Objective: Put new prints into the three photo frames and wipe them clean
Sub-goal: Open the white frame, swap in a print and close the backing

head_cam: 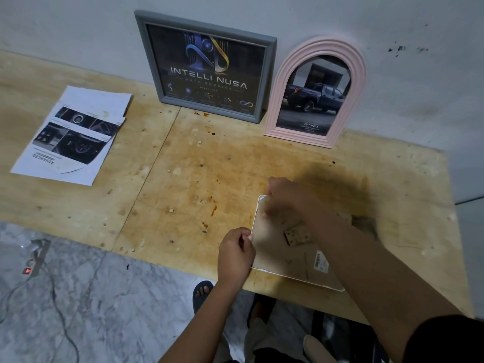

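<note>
Near right part of the table, left hand [235,248]: fingers curled, thumb and fingertips pinching the left edge of the white frame [272,255]
Right hand [284,199]: reaches across from the right, fingers bent over the far left corner of the frame's back; blurred, so whether it pinches anything cannot be told
White frame: lies face down, brown backing board upward, near corner just over the table's front edge
Stand piece [297,235]: small speckled brown block on the backing board, beside the right forearm
Barcode sticker [321,261]: on the backing board, toward its near right side, partly hidden by the forearm
Table [183,179]: bare plywood, stained brown at the middle, seams visible
Grey frame [209,110]: upright at the back, leaning on the wall [392,87], holding a dark print lettered INTELLI NUSA
Pink arched frame [277,100]: upright just right of the grey frame, also against the wall, holding a print of a dark pickup truck
Loose prints [73,137]: small stack lying flat at the far left of the table, well apart from the hands
Floor [104,297]: grey marbled surface, with a power strip [36,255] and its cable at left
Foot [203,290]: in a dark sandal, below the table's front edge
</note>
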